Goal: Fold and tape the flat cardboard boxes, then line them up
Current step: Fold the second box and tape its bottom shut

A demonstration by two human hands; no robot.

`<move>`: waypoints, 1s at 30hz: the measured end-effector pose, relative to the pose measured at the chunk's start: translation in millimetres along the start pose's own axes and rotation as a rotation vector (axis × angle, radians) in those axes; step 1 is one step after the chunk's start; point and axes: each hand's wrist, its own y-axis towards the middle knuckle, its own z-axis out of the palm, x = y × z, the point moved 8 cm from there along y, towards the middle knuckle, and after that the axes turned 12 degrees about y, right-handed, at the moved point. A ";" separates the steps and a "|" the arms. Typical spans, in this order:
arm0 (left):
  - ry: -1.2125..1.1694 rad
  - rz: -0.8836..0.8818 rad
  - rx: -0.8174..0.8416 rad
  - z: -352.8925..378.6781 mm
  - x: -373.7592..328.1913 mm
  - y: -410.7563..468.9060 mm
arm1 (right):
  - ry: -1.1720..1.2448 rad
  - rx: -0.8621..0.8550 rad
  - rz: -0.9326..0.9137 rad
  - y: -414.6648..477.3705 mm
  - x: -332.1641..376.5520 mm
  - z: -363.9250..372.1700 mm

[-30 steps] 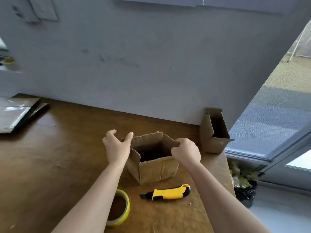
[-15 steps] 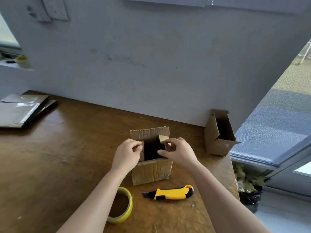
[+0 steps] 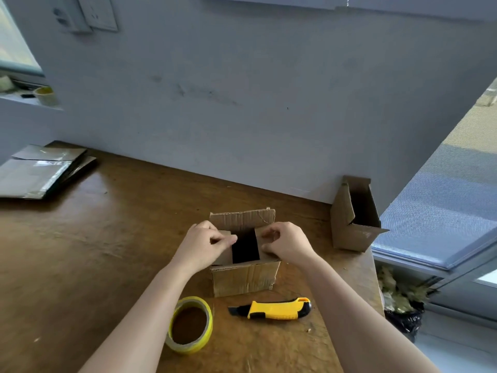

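Note:
A small brown cardboard box (image 3: 244, 278) stands on the wooden table (image 3: 80, 251), its top partly open with a dark gap in the middle and the far flap upright. My left hand (image 3: 203, 242) pinches the box's left flap and holds it folded inward. My right hand (image 3: 286, 243) pinches the right flap, also folded inward. A second cardboard box (image 3: 355, 216) lies on its side against the wall at the right, opening toward me. A stack of flat cardboard boxes (image 3: 40, 173) lies at the table's far left.
A yellow roll of tape (image 3: 191, 324) lies flat near my left forearm. A yellow and black utility knife (image 3: 274, 309) lies just in front of the box. The table's right edge drops to a black bag (image 3: 403, 319) on the floor.
The box was turned square to me. Both hands moved from its outer sides onto the side flaps and folded them inward over the opening.

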 end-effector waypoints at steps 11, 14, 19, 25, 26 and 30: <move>0.005 -0.028 -0.040 -16.5 1.5 -5.5 | 0.079 0.211 0.052 -6.1 6.9 -1.5; -0.048 -0.082 -0.035 -9.7 8.6 -2.6 | -0.021 -0.008 0.012 -8.0 11.2 -8.7; -0.074 -0.041 -0.069 -9.3 14.0 -1.7 | -0.213 -0.130 0.007 -11.5 24.8 -10.7; -0.030 0.020 -0.106 -9.9 15.3 -0.5 | -0.406 -0.056 -0.258 -15.4 50.1 7.3; -0.030 0.027 -0.109 -8.7 16.1 -0.6 | -0.400 -0.011 -0.285 -16.9 50.6 14.1; -0.026 0.066 -0.157 -7.1 18.8 -4.4 | -0.378 0.013 -0.301 -19.3 45.0 27.6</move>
